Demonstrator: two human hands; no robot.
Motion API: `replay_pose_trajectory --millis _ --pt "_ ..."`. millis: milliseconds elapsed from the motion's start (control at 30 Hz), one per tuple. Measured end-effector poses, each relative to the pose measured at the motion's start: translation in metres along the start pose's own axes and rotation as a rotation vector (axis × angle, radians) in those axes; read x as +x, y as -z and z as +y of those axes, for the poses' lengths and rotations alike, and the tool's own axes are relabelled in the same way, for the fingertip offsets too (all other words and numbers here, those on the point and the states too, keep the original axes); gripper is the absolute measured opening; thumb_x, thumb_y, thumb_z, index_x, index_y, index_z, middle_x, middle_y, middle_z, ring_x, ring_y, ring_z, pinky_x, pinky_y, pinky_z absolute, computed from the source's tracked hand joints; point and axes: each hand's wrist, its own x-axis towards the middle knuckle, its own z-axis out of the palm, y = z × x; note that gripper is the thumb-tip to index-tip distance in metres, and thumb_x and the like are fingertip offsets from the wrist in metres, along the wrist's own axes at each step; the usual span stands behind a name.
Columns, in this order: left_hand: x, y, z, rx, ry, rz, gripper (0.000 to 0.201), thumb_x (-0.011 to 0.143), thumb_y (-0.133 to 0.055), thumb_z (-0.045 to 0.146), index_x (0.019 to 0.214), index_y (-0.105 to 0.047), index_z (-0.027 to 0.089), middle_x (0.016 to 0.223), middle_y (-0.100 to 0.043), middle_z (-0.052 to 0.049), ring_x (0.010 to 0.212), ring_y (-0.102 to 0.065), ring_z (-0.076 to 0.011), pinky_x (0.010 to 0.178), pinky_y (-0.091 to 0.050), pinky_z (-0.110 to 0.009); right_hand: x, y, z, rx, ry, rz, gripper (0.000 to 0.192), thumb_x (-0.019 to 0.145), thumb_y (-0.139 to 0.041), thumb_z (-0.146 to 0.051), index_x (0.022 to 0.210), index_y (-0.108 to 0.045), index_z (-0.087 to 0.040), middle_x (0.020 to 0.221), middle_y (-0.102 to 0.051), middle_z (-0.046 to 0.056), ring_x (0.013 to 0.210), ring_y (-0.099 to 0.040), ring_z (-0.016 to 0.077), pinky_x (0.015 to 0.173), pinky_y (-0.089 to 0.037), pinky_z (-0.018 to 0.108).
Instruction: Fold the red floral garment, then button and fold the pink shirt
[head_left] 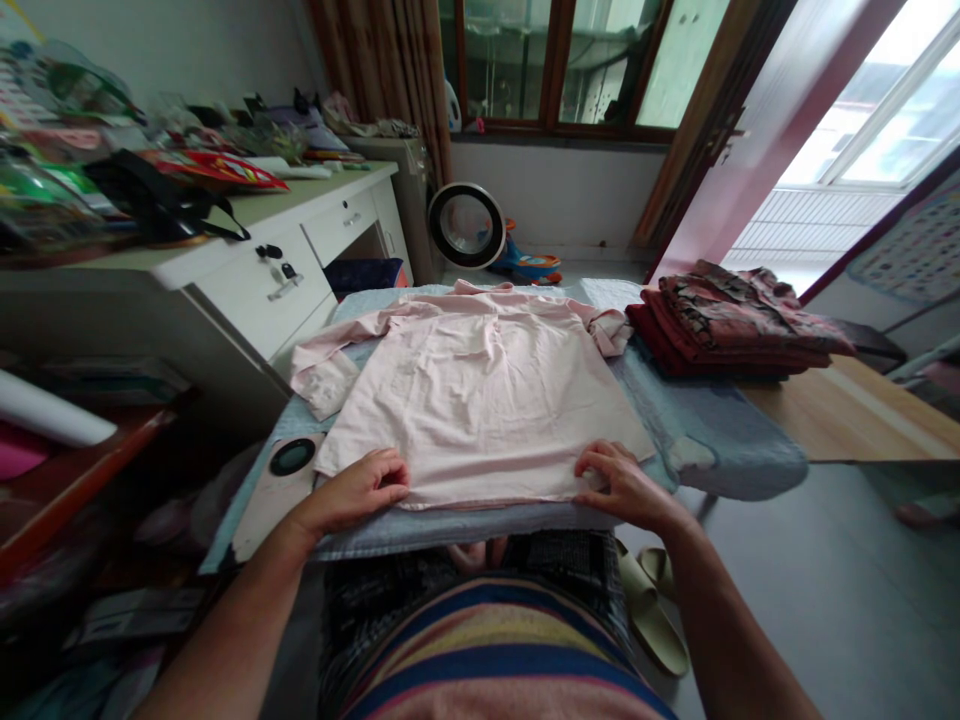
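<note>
Both hands pinched the hem of a pale pink cotton shirt (480, 400).
Left hand (360, 490) at 7 o'clock, right hand (622, 485) at 5, fingers curled on cloth, holding it flat.

No text is showing legibly anywhere; the wall chart (911, 250) at right and the packets (214, 168) on the desk are perhaps printed, but blurred.
</note>
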Motion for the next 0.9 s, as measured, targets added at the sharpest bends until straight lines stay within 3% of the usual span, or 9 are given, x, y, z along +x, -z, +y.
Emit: replay_pose_trajectory --millis 333,500,700,900 --pt "-0.002 -0.004 0.003 0.134 -0.017 0.014 0.023 0.071 -0.068 0.035 0.089 -0.064 0.021 0.097 -0.060 -0.002 0.098 -0.053 -0.0228 0.085 -0.042 -0.030 -0.002 -0.004 -0.005 -0.017 0.042 -0.030 0.022 0.073 -0.070 -0.016 0.093 -0.066 -0.026 0.106 -0.060 0.004 0.104 -0.053 0.0240 0.092 -0.043 0.036" --pt "-0.001 -0.007 0.007 0.137 -0.028 0.034 0.013 0.075 -0.064 0.030 0.085 -0.063 0.021 0.094 -0.059 -0.002 0.095 -0.054 -0.0220 0.084 -0.041 -0.030 0.003 -0.012 -0.004 0.000 0.071 0.017 0.007 0.082 -0.064 -0.017 0.083 -0.066 -0.023 0.098 -0.061 0.004 0.099 -0.055 0.0226 0.089 -0.043 0.035" --pt "-0.002 -0.014 0.010 0.055 -0.045 0.056 0.009 0.082 -0.055 0.026 0.079 -0.061 0.019 0.088 -0.059 -0.002 0.085 -0.056 -0.0174 0.077 -0.043 -0.026 0.006 -0.012 -0.011 0.070 0.098 0.028 0.013 0.082 -0.055 -0.011 0.078 -0.062 -0.021 0.086 -0.061 0.004 0.088 -0.055 0.0201 0.082 -0.044 0.031" --pt "-0.001 -0.017 0.014 0.077 -0.024 0.039 0.009 0.080 -0.055 0.023 0.081 -0.063 0.019 0.087 -0.059 -0.002 0.083 -0.057 -0.0173 0.075 -0.042 -0.027 0.009 -0.015 -0.016 0.050 0.099 -0.008 0.008 0.079 -0.061 -0.014 0.084 -0.065 -0.020 0.085 -0.061 0.003 0.082 -0.055 0.0185 0.075 -0.041 0.028"
